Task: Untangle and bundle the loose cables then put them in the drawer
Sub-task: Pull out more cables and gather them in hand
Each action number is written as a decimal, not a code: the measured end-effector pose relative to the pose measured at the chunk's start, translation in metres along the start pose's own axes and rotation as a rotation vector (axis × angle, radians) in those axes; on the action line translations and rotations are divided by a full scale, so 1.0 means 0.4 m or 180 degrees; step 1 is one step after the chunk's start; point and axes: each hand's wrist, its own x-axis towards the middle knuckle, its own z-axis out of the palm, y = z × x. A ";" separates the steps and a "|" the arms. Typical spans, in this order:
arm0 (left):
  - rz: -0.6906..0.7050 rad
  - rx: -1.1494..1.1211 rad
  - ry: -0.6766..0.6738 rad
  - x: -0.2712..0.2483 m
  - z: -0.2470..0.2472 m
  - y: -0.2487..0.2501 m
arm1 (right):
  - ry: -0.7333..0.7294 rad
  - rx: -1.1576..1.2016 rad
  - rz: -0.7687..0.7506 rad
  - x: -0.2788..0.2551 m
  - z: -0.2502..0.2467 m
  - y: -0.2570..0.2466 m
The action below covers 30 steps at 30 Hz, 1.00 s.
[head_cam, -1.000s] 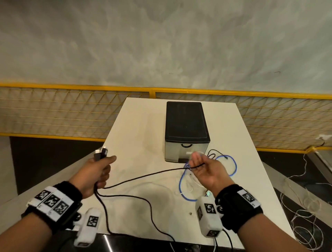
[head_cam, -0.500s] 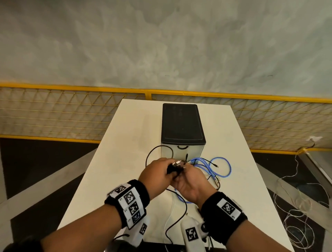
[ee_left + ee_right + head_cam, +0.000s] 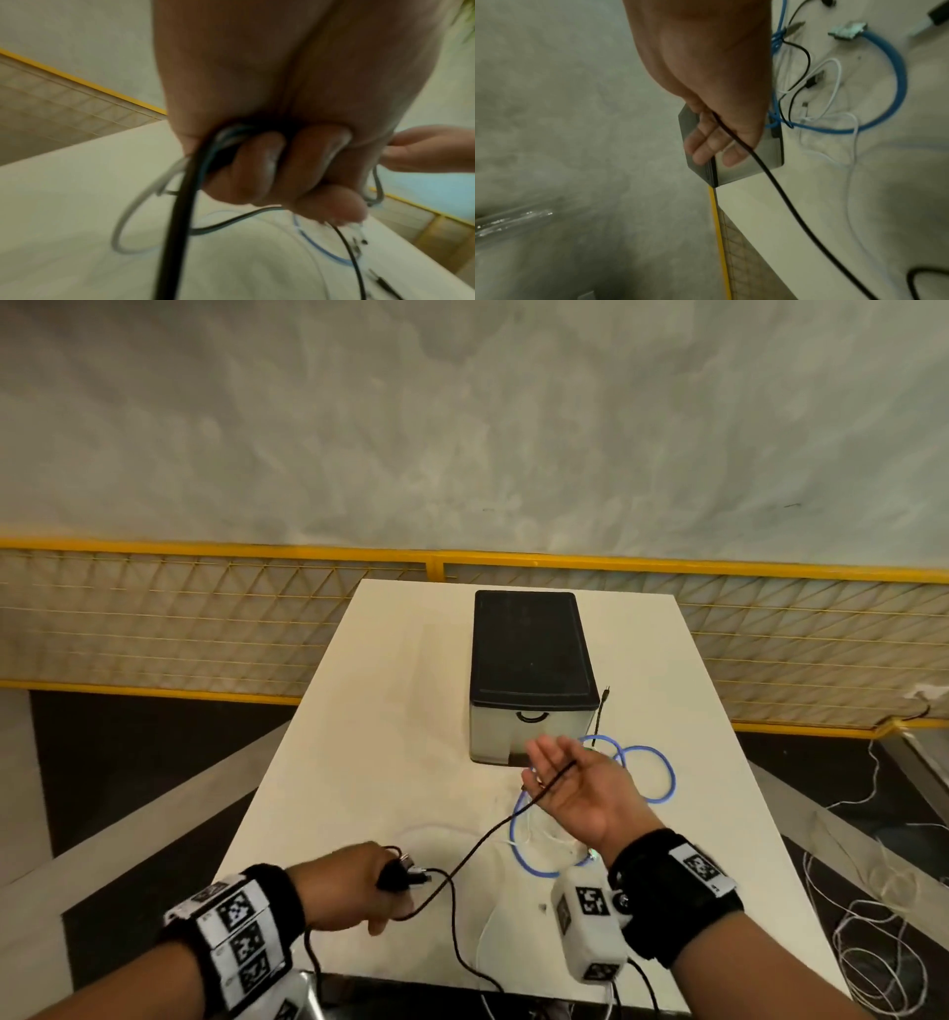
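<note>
My left hand [image 3: 354,891] hangs over the table's near edge, fingers curled round the plug end and gathered loops of a black cable [image 3: 477,845]. The left wrist view shows those curled fingers [image 3: 257,162] and the black cable [image 3: 177,223] hanging from them. The cable runs up to my right hand [image 3: 575,788], palm up with straight fingers, and lies across the palm [image 3: 731,142]. This hand floats in front of the black-topped drawer box [image 3: 531,660], whose drawer is closed. A blue cable [image 3: 662,778] and a thin white cable [image 3: 834,81] lie tangled on the table beneath it.
The white table [image 3: 390,711] is narrow, with open floor on both sides. A black jack plug [image 3: 607,690] lies right of the drawer box. A yellow mesh fence [image 3: 205,629] runs behind. Loose white wires [image 3: 873,942] lie on the floor at right.
My hands were together by the drawer box half a second ago. The left hand has pulled back toward me with the plug end, drawing black cable across the right palm, which has opened.
</note>
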 end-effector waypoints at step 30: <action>0.0662 -0.1087 0.0167 0.040 0.017 0.108 | 0.0322 -0.0406 0.0360 0.003 -0.039 0.047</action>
